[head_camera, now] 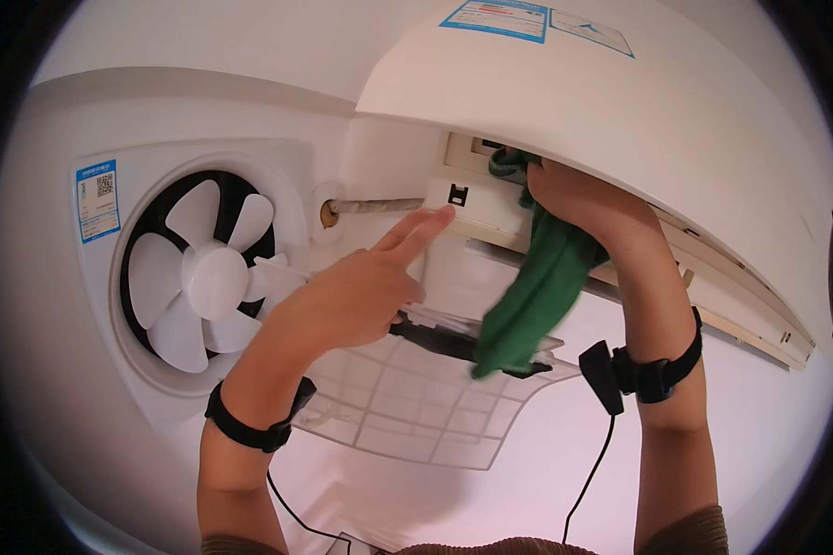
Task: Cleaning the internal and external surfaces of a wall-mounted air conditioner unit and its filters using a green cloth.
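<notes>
My right hand (562, 191) reaches under the raised front cover (569, 104) of a wall-mounted air conditioner, its fingers mostly hidden, gripping a green cloth (545, 291) that hangs down from it. My left hand (368, 291) is at the unit's left end, two fingers extended to the lower edge of the white casing (489, 201), beside a small black latch slot (458, 195). Its other fingers are curled around the end of a mesh air filter (416, 402) with a plastic frame, which hangs below along with a dark strip (437, 340).
A white exhaust fan (215, 281) with a bare blade wheel is set in the wall at left. A wrapped pipe (382, 205) runs from a wall hole to the unit. Cables hang from black straps (250, 430) on both wrists.
</notes>
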Demonstrator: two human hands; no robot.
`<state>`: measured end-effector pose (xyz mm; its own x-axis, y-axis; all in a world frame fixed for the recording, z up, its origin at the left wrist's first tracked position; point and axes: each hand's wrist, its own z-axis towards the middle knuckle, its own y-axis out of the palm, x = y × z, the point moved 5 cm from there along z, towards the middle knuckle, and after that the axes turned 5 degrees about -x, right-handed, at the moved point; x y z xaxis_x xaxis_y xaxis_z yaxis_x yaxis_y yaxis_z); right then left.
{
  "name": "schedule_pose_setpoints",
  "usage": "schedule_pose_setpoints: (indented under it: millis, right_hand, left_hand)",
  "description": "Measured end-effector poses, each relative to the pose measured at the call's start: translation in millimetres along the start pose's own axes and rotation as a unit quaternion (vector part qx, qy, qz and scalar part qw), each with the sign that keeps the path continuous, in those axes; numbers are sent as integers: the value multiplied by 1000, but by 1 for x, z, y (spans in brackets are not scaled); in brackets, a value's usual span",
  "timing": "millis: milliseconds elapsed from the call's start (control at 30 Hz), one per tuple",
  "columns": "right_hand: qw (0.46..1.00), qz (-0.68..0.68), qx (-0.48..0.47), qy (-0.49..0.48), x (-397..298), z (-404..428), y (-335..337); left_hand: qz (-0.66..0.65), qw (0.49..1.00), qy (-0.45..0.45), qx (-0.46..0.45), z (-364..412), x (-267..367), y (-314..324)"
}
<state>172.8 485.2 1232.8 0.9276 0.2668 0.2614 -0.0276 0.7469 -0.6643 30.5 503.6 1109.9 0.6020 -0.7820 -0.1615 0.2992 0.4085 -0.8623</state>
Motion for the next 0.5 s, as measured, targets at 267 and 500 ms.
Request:
schedule_pose_setpoints:
  millis: [267,500]
  right_hand:
    - [999,4,24,30,-22,1,8]
    - [966,-72,244,-39,-25,31,12]
  left_hand:
    - [-28,999,-7,34,-8,-3,4]
    - [-7,991,40,129,-2,-2,16]
